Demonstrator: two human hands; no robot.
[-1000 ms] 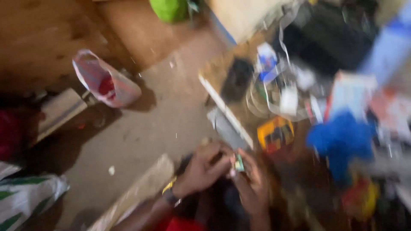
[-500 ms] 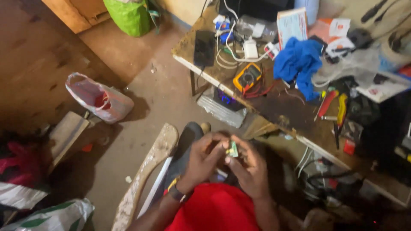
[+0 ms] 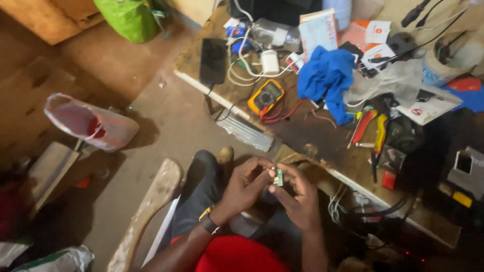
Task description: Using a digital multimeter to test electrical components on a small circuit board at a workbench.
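Both of my hands meet over my lap, just in front of the wooden workbench (image 3: pixel 302 132). Between their fingertips sits a small green circuit board (image 3: pixel 277 176). My left hand (image 3: pixel 245 187), with a dark wristband with a yellow edge, pinches the board from the left. My right hand (image 3: pixel 298 196) holds it from the right and below. A yellow multimeter (image 3: pixel 265 97) with red leads lies on the bench above my hands.
The bench carries a black phone (image 3: pixel 213 60), white chargers and cables (image 3: pixel 269 61), a blue cloth (image 3: pixel 326 79), red and yellow pliers (image 3: pixel 370 127) and papers. On the floor lie a pink plastic bag (image 3: pixel 91 126), a wooden plank (image 3: pixel 146 211) and a green bag (image 3: pixel 130 17).
The view has swung and steadied, so the bench now fills the upper right. My hands stay together on the small board throughout.
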